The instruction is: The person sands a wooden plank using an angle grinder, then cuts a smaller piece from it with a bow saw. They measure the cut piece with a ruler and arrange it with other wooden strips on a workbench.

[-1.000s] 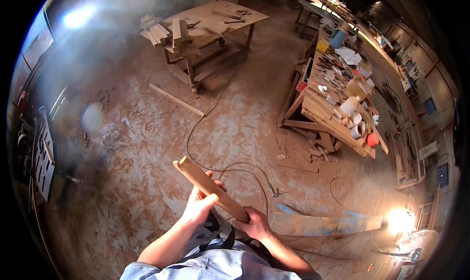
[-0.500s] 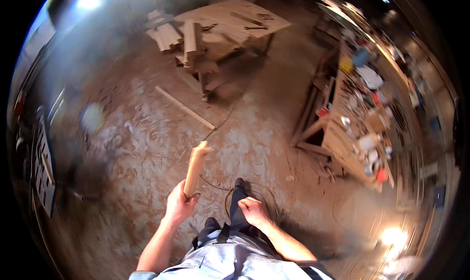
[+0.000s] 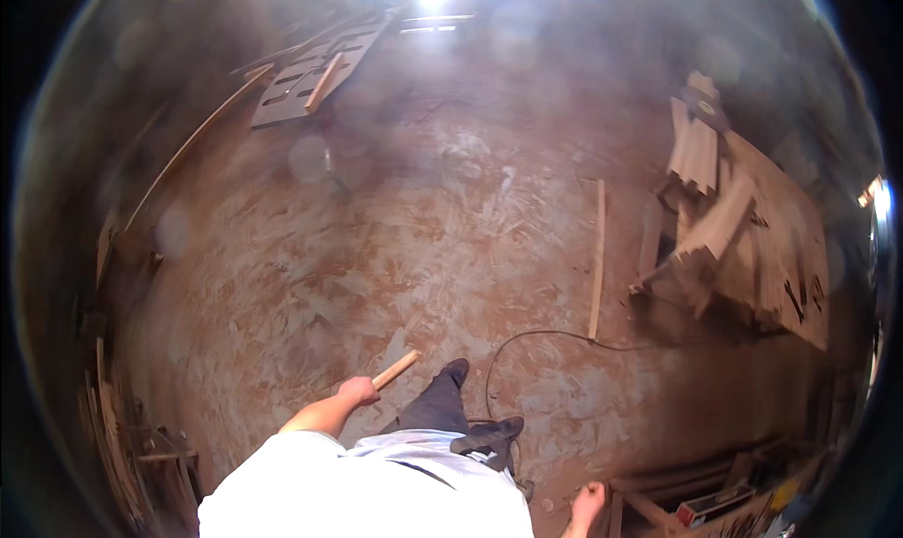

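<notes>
Low over the dusty floor (image 3: 310,228), the left hand (image 3: 357,390) is wrapped firmly round a wooden bar (image 3: 396,370), gripping it near one end, with the far end standing free just short of the leading shoe (image 3: 457,371). Over to the right hand (image 3: 590,501), down by the lower edge: nothing shows in it, the fingers seem curled, but it's small and partly cut off, so I can't fairly call whether it's closed.

Now the risks! A dark cable (image 3: 527,334) curves across the floor right by the rear shoe (image 3: 509,427); a foot catching that loop could cause a stumble and swing the bar. One hand alone, holding toward one end, could also let the free tip dip or twist if the grip slackens. And a long wooden strip (image 3: 598,256) lies on the floor ahead to the right, its near end at the cable, another thing to trip on.

As for direction, the bar's long axis runs on a slant, out from the fist, forward and to the person's right, free end leading. Whether it tilts up or down, this overhead angle won't settle.
</notes>
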The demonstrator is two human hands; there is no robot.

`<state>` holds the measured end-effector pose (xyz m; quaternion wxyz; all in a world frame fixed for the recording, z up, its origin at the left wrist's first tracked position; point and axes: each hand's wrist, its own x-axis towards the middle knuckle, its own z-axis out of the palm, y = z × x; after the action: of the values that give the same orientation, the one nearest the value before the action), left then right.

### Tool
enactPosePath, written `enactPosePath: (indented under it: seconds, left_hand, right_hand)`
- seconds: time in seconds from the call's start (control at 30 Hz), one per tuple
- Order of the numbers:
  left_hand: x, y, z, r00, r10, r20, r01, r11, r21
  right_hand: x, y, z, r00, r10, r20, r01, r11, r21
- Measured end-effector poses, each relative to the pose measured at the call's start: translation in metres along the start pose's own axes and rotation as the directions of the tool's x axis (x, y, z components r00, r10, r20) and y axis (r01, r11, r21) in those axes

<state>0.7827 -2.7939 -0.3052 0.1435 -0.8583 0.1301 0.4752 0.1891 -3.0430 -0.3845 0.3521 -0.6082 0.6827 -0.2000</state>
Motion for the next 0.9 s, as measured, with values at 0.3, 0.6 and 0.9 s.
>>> enactPosePath:
  seconds: [0.3, 0.6, 0.9]
  left_hand:
    - [0.068, 0.094, -0.064, 0.966, 0.240, 0.096, -0.254, 0.952, 0.171]
    - [0.093, 0.253, -0.078, 0.846, 0.524, 0.099, -0.525, 0.788, 0.320]
    - [0.107, 0.415, -0.042, 0.835, 0.390, 0.388, -0.397, -0.063, 0.916]
  right_hand:
    - [-0.110, -0.036, -0.020, 0.541, 0.811, 0.224, -0.809, 0.427, 0.404]
    - [-0.064, -0.077, -0.026, 0.612, 0.788, -0.064, -0.762, 0.609, 0.219]
    - [0.021, -0.005, -0.070, 0.766, 0.541, -0.346, -0.499, 0.841, 0.209]
